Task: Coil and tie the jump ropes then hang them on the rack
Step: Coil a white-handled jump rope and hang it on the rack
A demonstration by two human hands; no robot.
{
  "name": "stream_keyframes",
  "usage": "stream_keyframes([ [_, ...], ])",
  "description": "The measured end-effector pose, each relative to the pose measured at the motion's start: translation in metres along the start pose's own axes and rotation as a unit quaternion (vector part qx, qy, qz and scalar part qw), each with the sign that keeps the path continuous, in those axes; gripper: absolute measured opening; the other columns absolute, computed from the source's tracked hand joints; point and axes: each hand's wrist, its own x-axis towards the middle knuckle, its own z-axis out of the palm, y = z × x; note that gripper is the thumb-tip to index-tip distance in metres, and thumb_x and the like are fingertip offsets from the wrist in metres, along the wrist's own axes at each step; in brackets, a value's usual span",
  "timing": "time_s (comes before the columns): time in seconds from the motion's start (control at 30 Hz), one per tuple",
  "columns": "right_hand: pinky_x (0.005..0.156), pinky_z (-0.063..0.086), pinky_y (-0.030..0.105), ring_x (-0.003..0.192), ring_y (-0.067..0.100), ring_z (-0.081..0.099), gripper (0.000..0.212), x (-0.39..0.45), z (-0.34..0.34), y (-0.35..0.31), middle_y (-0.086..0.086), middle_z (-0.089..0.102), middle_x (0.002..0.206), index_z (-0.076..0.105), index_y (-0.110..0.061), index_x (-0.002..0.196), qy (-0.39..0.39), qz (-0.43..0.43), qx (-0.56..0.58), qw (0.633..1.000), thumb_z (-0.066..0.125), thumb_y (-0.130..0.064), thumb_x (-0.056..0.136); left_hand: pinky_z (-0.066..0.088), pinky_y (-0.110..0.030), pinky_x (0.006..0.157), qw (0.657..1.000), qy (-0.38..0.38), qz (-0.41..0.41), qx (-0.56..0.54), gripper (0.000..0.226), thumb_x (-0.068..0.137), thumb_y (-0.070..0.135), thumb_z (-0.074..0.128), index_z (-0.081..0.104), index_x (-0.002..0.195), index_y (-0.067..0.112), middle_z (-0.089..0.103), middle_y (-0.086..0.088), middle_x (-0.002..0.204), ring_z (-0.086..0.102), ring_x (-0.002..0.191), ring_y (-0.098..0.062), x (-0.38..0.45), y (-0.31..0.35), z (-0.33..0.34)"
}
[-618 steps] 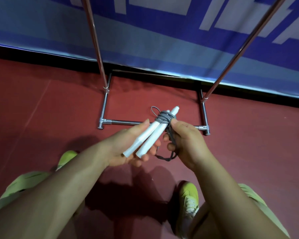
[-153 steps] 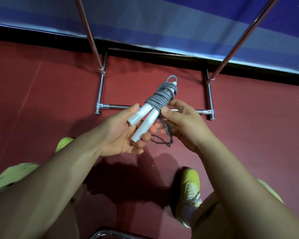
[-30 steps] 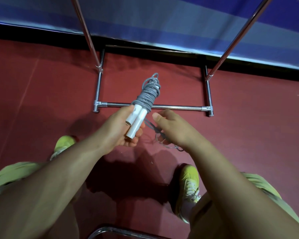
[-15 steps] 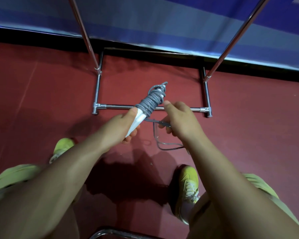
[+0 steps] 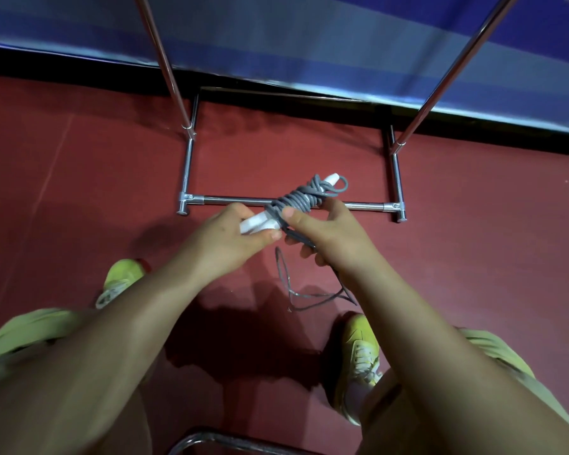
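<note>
Fingers of the left hand [image 5: 225, 239] curl round the white handles [image 5: 258, 223], gripping their near ends. Just beside it, the right hand [image 5: 329, 236] pinches the grey rope [image 5: 298, 200], thumb pressed on the wraps where they meet the handles, the other fingers closed on the strand running underneath. Most of the rope is already wound tight round the handles, up to their far tips, where one small loop sticks out. A loose tail [image 5: 304, 293] hangs below the right hand in a slack loop above the floor [image 5: 79, 192].

Judging by that, the coiling is nearly done, but the tail needs wrapping and tucking or knotting before the bundle will hold. Hanging has not begun: the bundle is held in the air in front of the rack [image 5: 393, 206], over its near base bar. Only the rack's base and two uprights show, so whether other ropes hang there cannot be told. No other rope is in view.
</note>
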Motion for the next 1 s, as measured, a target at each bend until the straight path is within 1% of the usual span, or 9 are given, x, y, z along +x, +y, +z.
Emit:
stream_keyframes([
  [0.2,0.041,0.037,0.011,0.044,-0.002,0.054,0.04,-0.002,-0.001,-0.002,0.016,0.068,0.09,0.046,-0.005,0.121,0.0,-0.02,0.015,1.0,0.067,-0.013,0.088,0.034,-0.026,0.056,1.0,-0.002,0.022,0.01,0.045,0.068,0.048,0.076,0.052,0.096,0.021,0.055,0.008,0.085,0.049,0.071,-0.006,-0.002,0.003,-0.003],
  [0.3,0.044,0.038,0.012,0.047,0.005,0.056,0.041,0.001,-0.003,-0.001,0.014,0.067,0.085,0.045,-0.004,0.125,-0.002,-0.029,0.011,1.0,0.064,-0.012,0.089,0.039,-0.027,0.063,0.994,-0.066,0.025,-0.089,0.025,0.075,0.039,0.073,0.06,0.089,0.022,0.062,0.005,0.08,0.054,0.068,-0.009,-0.004,0.009,-0.006],
  [0.37,0.046,0.039,0.013,0.052,0.008,0.056,0.047,0.003,-0.005,0.0,0.008,0.065,0.081,0.041,-0.008,0.131,-0.003,-0.032,0.014,0.999,0.063,-0.012,0.09,0.046,-0.03,0.072,0.961,-0.147,-0.031,-0.234,0.035,0.071,0.05,0.063,0.065,0.09,0.021,0.071,-0.002,0.081,0.063,0.069,-0.012,-0.007,0.014,-0.011],
  [0.5,0.05,0.039,0.019,0.057,0.009,0.055,0.046,0.003,-0.005,-0.001,0.0,0.063,0.075,0.041,-0.008,0.133,-0.043,-0.07,0.055,0.995,0.059,-0.007,0.091,0.052,-0.041,0.074,0.831,-0.318,-0.141,-0.434,0.073,0.072,0.066,0.036,0.067,0.098,0.004,0.071,-0.019,0.089,0.068,0.074,-0.03,-0.006,0.01,-0.023],
  [0.57,0.051,0.037,0.021,0.056,0.007,0.054,0.04,0.001,-0.007,-0.003,-0.002,0.062,0.071,0.045,-0.008,0.13,-0.059,-0.093,0.074,0.991,0.057,-0.006,0.092,0.055,-0.04,0.065,0.787,-0.354,-0.137,-0.487,0.076,0.075,0.063,0.035,0.067,0.099,-0.001,0.069,-0.017,0.083,0.067,0.065,-0.027,-0.006,0.009,-0.026],
  [0.67,0.05,0.037,0.018,0.051,0.005,0.05,0.032,0.0,-0.006,-0.003,-0.004,0.059,0.066,0.047,-0.009,0.124,-0.065,-0.107,0.029,0.992,0.057,-0.017,0.095,0.051,-0.027,0.047,0.763,-0.381,-0.137,-0.504,0.073,0.076,0.066,0.032,0.073,0.085,0.006,0.055,-0.001,0.063,0.045,0.037,-0.01,-0.009,0.009,-0.027],
  [0.77,0.059,0.042,0.031,0.058,0.01,0.049,0.039,0.001,0.002,0.004,-0.004,0.056,0.071,0.051,-0.017,0.111,-0.053,-0.095,-0.076,0.991,0.047,-0.047,0.087,0.042,-0.02,0.039,0.775,-0.379,-0.145,-0.485,0.066,0.075,0.069,0.031,0.067,0.076,0.014,0.046,0.004,0.059,0.027,0.031,-0.004,-0.01,0.013,-0.02],
  [0.87,0.083,0.05,0.051,0.076,0.022,0.06,0.031,0.003,0.008,0.009,-0.003,0.058,0.078,0.052,-0.02,0.1,-0.031,-0.095,-0.114,0.988,0.039,-0.047,0.093,0.038,-0.018,0.038,0.81,-0.344,-0.141,-0.454,0.058,0.075,0.067,0.034,0.059,0.076,0.015,0.047,0.003,0.058,0.024,0.032,-0.003,-0.011,0.016,-0.01],
  [1.0,0.088,0.048,0.051,0.081,0.023,0.057,0.032,0.004,0.008,0.009,-0.002,0.056,0.082,0.052,-0.014,0.104,-0.023,-0.082,-0.138,0.987,0.036,-0.041,0.1,0.034,-0.019,0.042,0.853,-0.299,-0.126,-0.409,0.06,0.088,0.066,0.027,0.057,0.078,0.015,0.049,0.003,0.058,0.023,0.033,-0.004,-0.009,0.016,-0.004],
])
